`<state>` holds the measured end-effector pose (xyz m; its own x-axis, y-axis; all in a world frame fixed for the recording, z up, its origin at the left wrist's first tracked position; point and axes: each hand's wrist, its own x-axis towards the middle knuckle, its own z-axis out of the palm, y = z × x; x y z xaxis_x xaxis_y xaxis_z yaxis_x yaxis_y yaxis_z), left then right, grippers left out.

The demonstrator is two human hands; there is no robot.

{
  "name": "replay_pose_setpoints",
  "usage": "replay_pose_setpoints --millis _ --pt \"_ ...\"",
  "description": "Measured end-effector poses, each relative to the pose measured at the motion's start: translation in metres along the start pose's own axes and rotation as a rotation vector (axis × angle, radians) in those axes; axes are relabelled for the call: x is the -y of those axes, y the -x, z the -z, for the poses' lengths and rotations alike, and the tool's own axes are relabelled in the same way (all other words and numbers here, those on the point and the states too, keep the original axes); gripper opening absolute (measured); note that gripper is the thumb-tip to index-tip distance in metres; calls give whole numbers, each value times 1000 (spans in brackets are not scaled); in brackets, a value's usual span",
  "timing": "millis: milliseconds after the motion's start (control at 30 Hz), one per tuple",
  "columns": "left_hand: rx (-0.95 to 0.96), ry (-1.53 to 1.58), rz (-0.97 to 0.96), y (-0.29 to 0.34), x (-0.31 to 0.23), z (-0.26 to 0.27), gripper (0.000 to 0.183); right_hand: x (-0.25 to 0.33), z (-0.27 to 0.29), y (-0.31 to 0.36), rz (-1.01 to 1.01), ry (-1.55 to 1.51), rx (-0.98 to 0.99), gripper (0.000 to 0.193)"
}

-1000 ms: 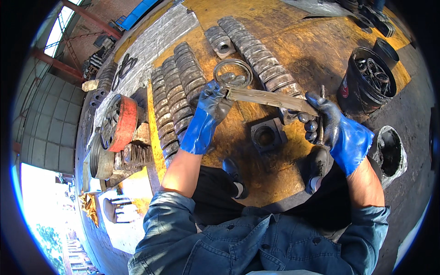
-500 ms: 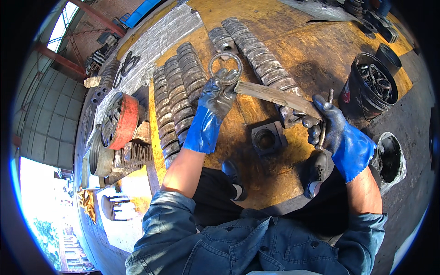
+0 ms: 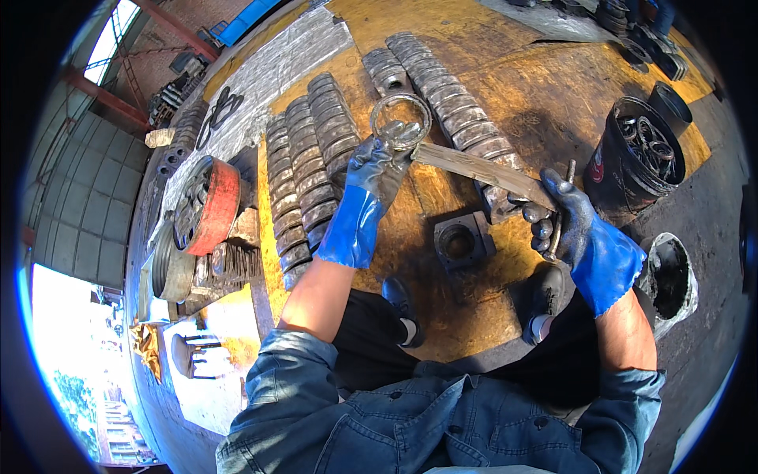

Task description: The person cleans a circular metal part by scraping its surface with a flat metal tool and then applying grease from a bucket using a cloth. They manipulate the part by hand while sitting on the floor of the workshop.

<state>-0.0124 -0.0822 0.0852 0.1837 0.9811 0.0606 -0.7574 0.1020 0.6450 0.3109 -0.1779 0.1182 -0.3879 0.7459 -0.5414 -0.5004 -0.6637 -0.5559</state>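
My left hand [image 3: 377, 170], in a blue rubber glove blackened at the fingers, is closed on a thin metal ring [image 3: 373, 118], which stands up above the fingertips. My right hand [image 3: 575, 213], gloved alike, grips a flat wooden strip [image 3: 482, 171] and a thin metal rod [image 3: 570, 171]. The strip slants up to the left, its far end close by my left hand at the ring's lower edge; whether they touch I cannot tell. Below the strip, a square metal block with a round bore [image 3: 458, 241] sits on the floor between my shoes.
Rows of ribbed metal cylinders [image 3: 332, 126] lie ahead and to the left. On the right stand a black bucket of metal rings [image 3: 604, 170] and a bag-lined bucket [image 3: 688, 296]. A red-rimmed drum [image 3: 221, 207] and a small stool [image 3: 183, 355] are at the left.
My left hand has shifted slightly to the right with the ring, which now shows a more open round face. The strip's far end has moved slightly right and down.
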Motion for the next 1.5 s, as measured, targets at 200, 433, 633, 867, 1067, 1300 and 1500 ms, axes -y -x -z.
replay_pose_setpoints --millis 200,433,633,867,1067,1300,1500 --pt "-239 54 157 -5 1 25 34 -2 6 -8 -20 -29 19 52" --pt "61 182 179 -18 -2 71 32 1 9 -8 2 -31 4 52" --pt "64 -483 -23 -15 -5 53 24 1 0 -1 117 104 -104 57" --pt "-25 -1169 -15 14 10 3 21 -10 -1 -1 462 574 -174 59" --pt "39 -1160 109 4 17 38 18 -23 12 -19 977 1333 -40 29" --pt "-52 -1348 60 7 13 45 25 -14 9 -12 1411 2139 -45 48" --pt "-93 -591 -24 -2 -6 18 29 -21 2 -7 1021 1005 98 48"
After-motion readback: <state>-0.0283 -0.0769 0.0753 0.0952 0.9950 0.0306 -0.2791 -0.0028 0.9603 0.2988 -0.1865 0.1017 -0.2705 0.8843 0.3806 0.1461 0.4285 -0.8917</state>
